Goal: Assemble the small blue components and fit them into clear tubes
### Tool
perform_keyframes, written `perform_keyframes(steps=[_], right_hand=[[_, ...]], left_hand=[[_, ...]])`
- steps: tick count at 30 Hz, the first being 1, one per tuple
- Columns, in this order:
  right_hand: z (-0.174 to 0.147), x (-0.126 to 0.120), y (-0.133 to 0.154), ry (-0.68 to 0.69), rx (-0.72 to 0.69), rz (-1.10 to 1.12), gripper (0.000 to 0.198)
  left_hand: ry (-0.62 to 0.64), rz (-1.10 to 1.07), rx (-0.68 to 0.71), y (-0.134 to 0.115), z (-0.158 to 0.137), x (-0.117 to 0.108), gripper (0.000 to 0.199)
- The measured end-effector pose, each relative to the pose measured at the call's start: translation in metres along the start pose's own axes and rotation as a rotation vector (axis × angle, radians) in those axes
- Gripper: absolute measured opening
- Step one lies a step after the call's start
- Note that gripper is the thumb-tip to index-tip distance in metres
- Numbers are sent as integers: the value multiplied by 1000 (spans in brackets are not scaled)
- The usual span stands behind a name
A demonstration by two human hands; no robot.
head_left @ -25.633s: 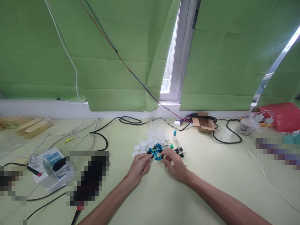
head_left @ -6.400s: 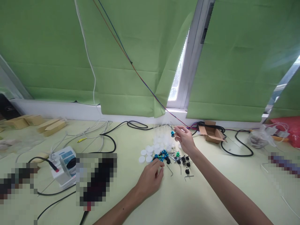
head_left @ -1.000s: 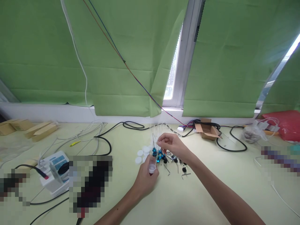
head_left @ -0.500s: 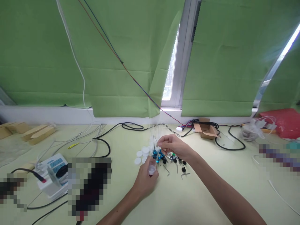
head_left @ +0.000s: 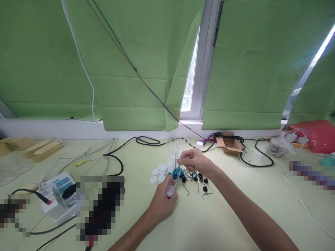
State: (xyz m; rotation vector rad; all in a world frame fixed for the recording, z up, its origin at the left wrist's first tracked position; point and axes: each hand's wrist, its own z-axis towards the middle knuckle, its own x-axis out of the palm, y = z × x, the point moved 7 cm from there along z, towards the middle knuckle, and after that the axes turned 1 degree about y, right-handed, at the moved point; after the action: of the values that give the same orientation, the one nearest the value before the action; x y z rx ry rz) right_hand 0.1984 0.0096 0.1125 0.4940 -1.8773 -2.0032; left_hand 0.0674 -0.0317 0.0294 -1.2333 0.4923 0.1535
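Observation:
My left hand [head_left: 162, 199] is wrapped round a clear plastic tube [head_left: 170, 190], which leans up and slightly right with its pale round end toward me. Thin dark metal rods [head_left: 175, 161] stick up around its far end. My right hand [head_left: 195, 162] pinches at that far end, fingertips together; what it holds is too small to make out. Just behind and beside the tube lie blue metallic parts [head_left: 181, 172]. White round caps [head_left: 156, 172] are grouped left of the tube. Black knobs [head_left: 205, 189] and L-shaped hex keys [head_left: 186, 190] lie under and right of my right hand.
More clear tubes [head_left: 178, 143] stand behind my hands. An open cardboard box [head_left: 231, 146] and black cables [head_left: 258, 165] sit at the back right. To the left are a white power strip [head_left: 59, 195], loose cables and yellowish boxes [head_left: 47, 150].
My right hand has shifted slightly right and up. The thin rods and the tube's far end have tilted a little to the right, while my left hand has barely moved.

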Motion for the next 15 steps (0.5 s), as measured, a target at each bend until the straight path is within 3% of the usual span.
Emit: perform_keyframes(steps=[15], right_hand=[[2,-8,5,-40,-91,-43,30]], left_hand=[[94,20,48,1,-1,6,17]])
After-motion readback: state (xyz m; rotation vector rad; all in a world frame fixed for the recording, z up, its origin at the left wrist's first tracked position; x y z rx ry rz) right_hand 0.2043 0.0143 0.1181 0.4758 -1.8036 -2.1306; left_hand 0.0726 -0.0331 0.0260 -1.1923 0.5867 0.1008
